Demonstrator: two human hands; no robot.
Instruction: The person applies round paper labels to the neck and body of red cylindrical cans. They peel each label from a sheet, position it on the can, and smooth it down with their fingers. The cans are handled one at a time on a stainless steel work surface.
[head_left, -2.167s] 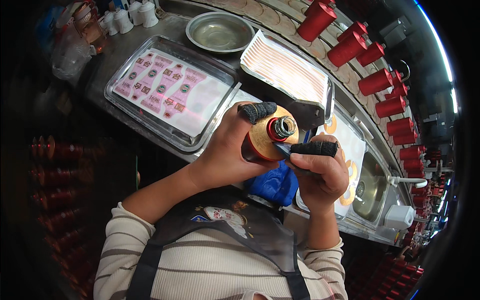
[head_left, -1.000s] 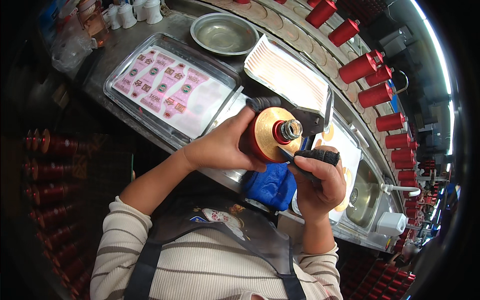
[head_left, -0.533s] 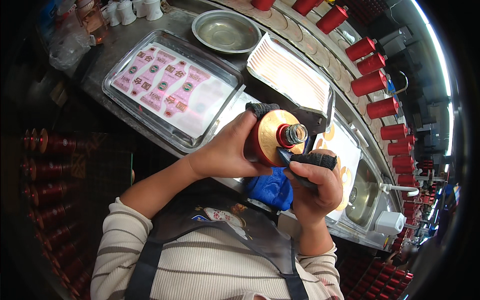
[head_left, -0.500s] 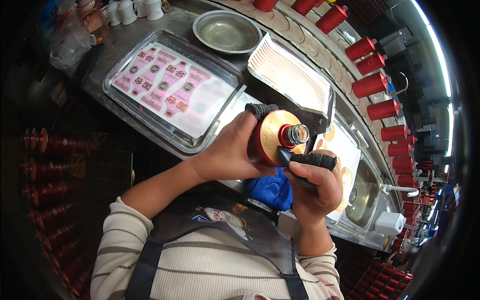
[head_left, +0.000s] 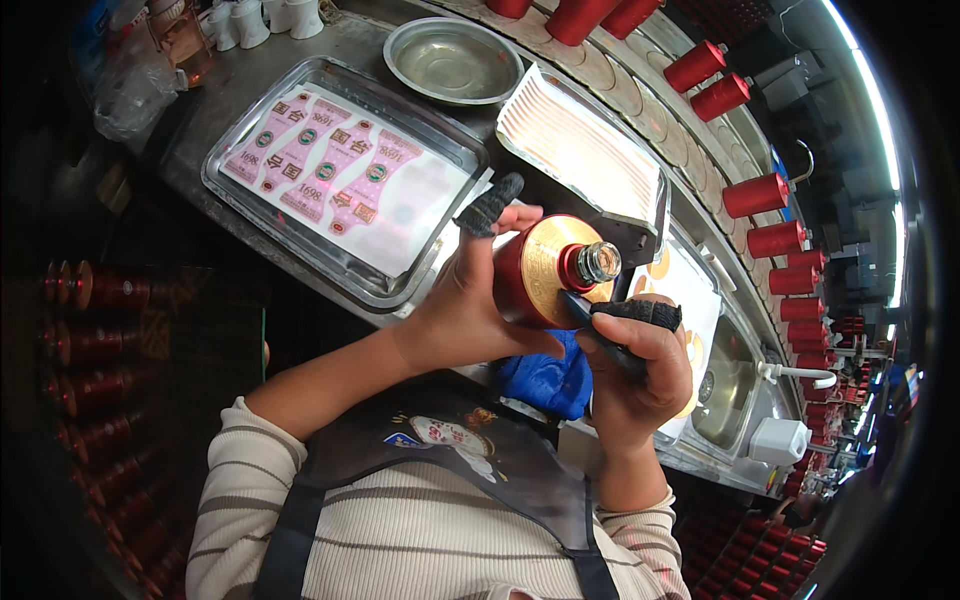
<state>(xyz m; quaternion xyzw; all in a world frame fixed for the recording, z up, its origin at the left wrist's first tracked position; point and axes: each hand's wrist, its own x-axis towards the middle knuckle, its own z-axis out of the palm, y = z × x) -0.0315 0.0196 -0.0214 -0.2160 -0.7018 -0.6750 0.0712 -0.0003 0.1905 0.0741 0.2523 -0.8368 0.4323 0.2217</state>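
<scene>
A red bottle (head_left: 512,285) with a round gold disc (head_left: 545,265) on its shoulder and an open glass mouth is tilted toward the right. My left hand (head_left: 450,315) cradles it from the left, with one finger in a black wrap stretched up off the bottle. My right hand (head_left: 645,370), a finger also wrapped in black, is closed on a dark pointed tool (head_left: 575,306). The tool's tip touches the lower right edge of the gold disc. Much of the tool's handle is hidden in the palm.
A steel tray (head_left: 232,190) bears a sheet of pink labels. Behind it stands a metal bowl (head_left: 455,62); a striped bright panel (head_left: 580,140) is beside it. A blue cloth (head_left: 550,380) lies below the bottle. Red bottles (head_left: 755,196) line a curved conveyor; a sink (head_left: 722,395) is right.
The wrapped finger of my left hand has lifted off the bottle and straightened. My right hand has shifted slightly right with the tool. The red bottles on the conveyor have moved along.
</scene>
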